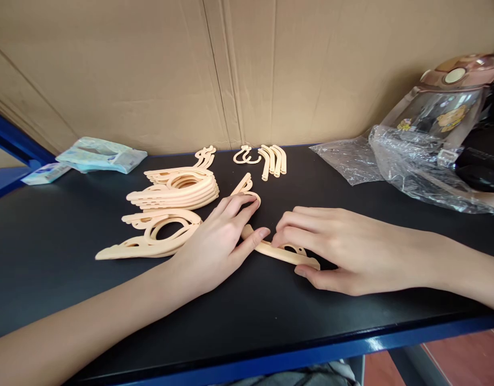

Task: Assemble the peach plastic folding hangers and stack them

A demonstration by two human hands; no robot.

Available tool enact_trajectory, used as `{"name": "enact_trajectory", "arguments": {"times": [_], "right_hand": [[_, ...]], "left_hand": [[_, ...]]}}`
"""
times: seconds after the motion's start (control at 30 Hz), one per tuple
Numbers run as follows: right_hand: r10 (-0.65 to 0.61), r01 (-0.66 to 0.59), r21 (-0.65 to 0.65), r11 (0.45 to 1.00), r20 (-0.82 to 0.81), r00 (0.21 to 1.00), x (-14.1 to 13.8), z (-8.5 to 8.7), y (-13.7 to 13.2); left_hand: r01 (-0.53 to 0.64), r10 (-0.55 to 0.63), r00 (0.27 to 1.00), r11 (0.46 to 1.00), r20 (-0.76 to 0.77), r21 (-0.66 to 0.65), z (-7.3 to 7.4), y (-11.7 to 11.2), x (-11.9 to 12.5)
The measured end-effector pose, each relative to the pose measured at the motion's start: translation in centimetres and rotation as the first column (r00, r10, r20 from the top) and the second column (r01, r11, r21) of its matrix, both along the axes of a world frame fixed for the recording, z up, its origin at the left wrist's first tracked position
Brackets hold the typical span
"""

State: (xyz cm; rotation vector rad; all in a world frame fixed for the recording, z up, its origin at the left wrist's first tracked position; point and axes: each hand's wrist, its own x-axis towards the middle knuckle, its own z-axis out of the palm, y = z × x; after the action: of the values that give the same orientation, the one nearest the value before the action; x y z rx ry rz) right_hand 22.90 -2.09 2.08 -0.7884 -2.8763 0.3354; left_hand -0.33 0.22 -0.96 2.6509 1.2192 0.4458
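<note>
Listing by size, the black table [271,300] carries every item of interest. Far right stands a clear drinking bottle [448,115], with a crumpled plastic bag [408,166] just in front of it. Right hand [331,246]: fingers bent onto the right arm of a peach hanger, thumb at its near edge, apparently pinching it. Left hand [221,228]: fingertips on the hanger's far, hooked part, thumb across the arm; whether it grips cannot be told. Left of this hand lies a stack of hangers [174,199], with further hangers [150,249] on its near side.

The hanger [281,253] under the hands rests at the table's middle, partly hidden by fingers. Judged as moulded plastic: light, fairly stiff, smooth and inclined to slide on the flat top. The broad arms look the soundest hold, close to the middle; the thin hook and any pierced edges appear weaker and should not be levered.

Far side, right of centre: loose curved strips [278,161], likely light and prone to roll. Just left of these lie small hooks [247,158], best lifted by fingertip.
</note>
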Motion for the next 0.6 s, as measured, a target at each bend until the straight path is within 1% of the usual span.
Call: {"name": "enact_trajectory", "arguments": {"times": [0.33, 0.6], "right_hand": [[0.028, -0.027, -0.001, 1.000, 0.017, 0.999, -0.05, 0.12, -0.02], [0.078, -0.080, 0.066, 0.995, 0.020, 0.997, -0.22, -0.13, -0.09]], "left_hand": [[0.005, -0.005, 1.000, 1.000, -0.019, -0.017, 0.06, 0.10, -0.03], [0.015, -0.016, 1.000, 1.000, -0.019, -0.018, 0.20, 0.00, -0.10]]}}
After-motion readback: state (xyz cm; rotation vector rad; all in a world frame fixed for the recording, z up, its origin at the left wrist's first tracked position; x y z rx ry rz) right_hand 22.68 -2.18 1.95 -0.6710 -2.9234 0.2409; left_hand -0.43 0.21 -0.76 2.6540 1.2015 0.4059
